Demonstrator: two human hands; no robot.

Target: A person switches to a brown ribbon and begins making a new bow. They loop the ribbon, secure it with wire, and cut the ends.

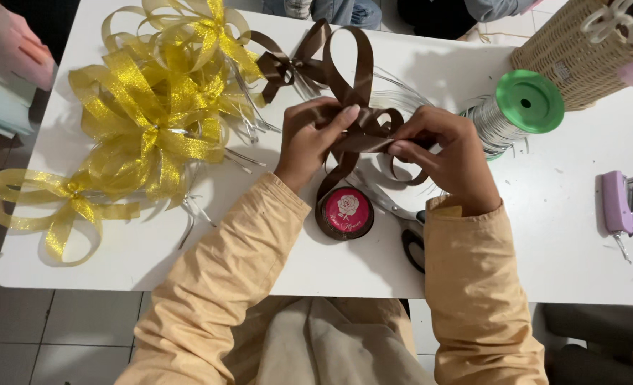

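A white table (pixel 544 235) carries gold ribbon bows (pixel 145 107) at upper left, a brown bow (pixel 288 68) top centre, a ribbon roll (pixel 345 212) and scissors (pixel 402 221) mid-frame, a green-capped wire spool (pixel 519 107), a wicker basket (pixel 573 50) and a lilac stapler (pixel 619 203) at right.

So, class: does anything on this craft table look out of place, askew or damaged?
Nothing looks damaged or spilled. Both hands, left hand and right hand, pinch a brown ribbon bow. The only oddity: the scissors lie partly hidden under the right sleeve.
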